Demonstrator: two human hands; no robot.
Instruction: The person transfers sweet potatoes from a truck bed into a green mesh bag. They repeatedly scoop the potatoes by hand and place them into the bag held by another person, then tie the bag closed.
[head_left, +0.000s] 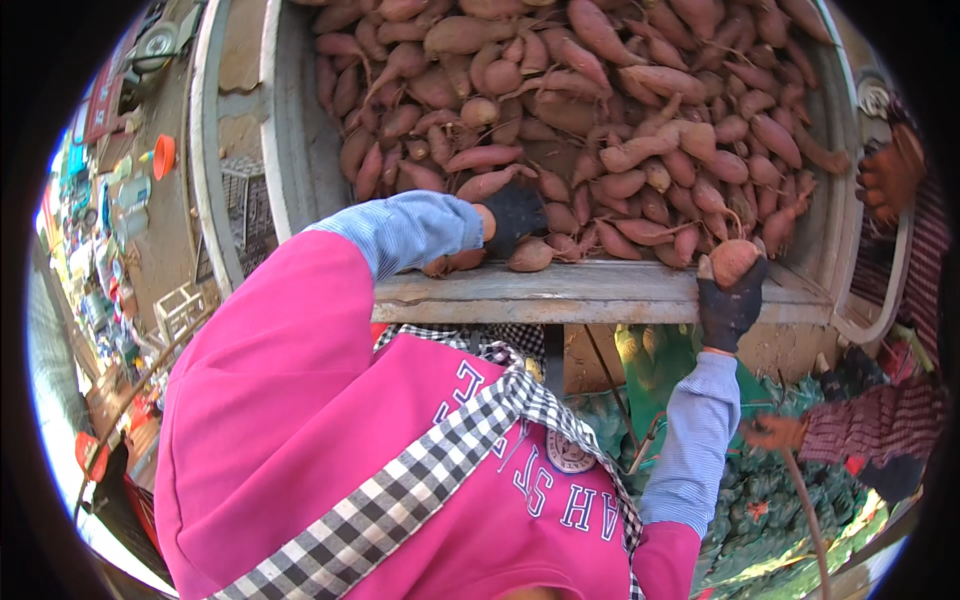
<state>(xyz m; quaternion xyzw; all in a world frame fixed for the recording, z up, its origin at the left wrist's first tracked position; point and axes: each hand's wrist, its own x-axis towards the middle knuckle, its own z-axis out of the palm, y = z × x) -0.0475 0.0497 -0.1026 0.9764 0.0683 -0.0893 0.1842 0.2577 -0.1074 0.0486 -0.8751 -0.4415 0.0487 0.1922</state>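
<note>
A large heap of red-skinned sweet potatoes (525, 82) lies in a metal-sided bin (480, 289) before me. My right hand (729, 311), in a dark glove with a bare thumb tip, grips a stout round sweet potato (735, 262) just above the near metal edge. Over at the left, my left hand (516, 219) wears a dark glove and reaches in among the tubers close to that edge. Its fingers are turned away and partly hidden, so I cannot see whether they hold anything. Single sweet potatoes (531, 255) lie right beside it.
Past the bin's right side are another person's gloved hand (892, 172) and, lower, another hand (772, 433) by a curved pole (806, 510). Green mesh sacks (772, 487) fill the ground below right. A wire crate (244, 199) stands left of the bin; farther off is an orange basin (163, 156).
</note>
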